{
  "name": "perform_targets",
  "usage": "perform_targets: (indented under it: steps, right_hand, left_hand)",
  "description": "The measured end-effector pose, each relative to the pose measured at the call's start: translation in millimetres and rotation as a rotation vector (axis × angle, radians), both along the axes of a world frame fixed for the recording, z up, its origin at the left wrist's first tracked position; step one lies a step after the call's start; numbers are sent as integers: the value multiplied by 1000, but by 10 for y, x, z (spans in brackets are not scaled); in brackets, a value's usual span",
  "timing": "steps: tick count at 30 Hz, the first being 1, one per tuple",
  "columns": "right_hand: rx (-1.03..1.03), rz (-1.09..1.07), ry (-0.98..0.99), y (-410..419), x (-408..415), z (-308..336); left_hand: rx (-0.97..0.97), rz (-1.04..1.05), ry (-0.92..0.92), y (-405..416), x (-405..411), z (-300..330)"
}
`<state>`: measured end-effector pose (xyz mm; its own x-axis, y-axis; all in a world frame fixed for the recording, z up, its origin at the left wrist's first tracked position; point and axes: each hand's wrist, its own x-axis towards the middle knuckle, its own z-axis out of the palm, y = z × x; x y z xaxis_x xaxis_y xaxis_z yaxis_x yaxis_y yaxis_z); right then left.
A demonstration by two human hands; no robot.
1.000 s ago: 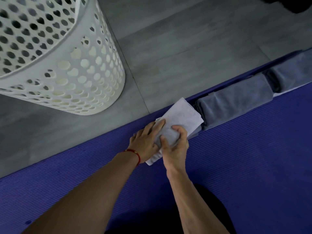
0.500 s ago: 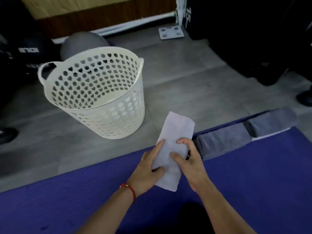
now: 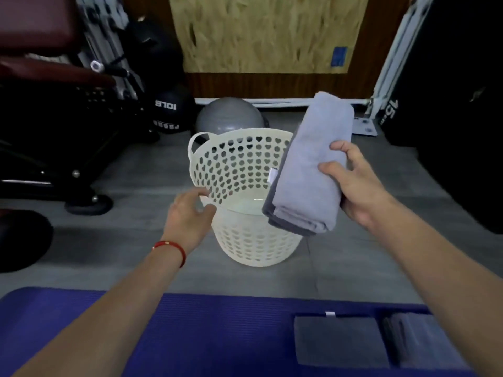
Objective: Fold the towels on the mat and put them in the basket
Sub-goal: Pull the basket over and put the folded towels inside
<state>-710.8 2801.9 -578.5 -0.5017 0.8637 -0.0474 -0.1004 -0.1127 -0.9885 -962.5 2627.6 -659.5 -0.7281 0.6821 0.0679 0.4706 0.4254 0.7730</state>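
Now my right hand [image 3: 359, 191] grips the folded grey towel [image 3: 310, 170], thumb on top and fingers curled round its far side, holding it tilted above the right rim of the white basket [image 3: 245, 238] — not inside it. My left hand [image 3: 187, 213] hangs at the basket's near-left rim, fingers loosely curled, holding nothing; whether it touches the rim I cannot tell. Two more folded towels [image 3: 340, 341] lie side by side on the blue mat [image 3: 204, 336] — by my right arm.
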Motion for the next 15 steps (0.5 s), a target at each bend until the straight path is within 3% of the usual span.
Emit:
perform_targets:
  steps: [5, 8, 11, 15]
  right_hand:
    - [-68, 46, -111, 838, -1007, -314]
    - [-79, 78, -228, 1183, -1471, -613]
    - [-108, 147, -315, 1415, -1778, -926]
    - [-177, 257, -429, 1670, -2081, -1357]
  left_hand:
    - [-67, 314, -150, 519, -555, -681]
    - [46, 277, -68, 942, -671, -676]
    - [84, 247, -105, 1377, -897, -425]
    - [-347, 153, -31, 1638, -917, -423]
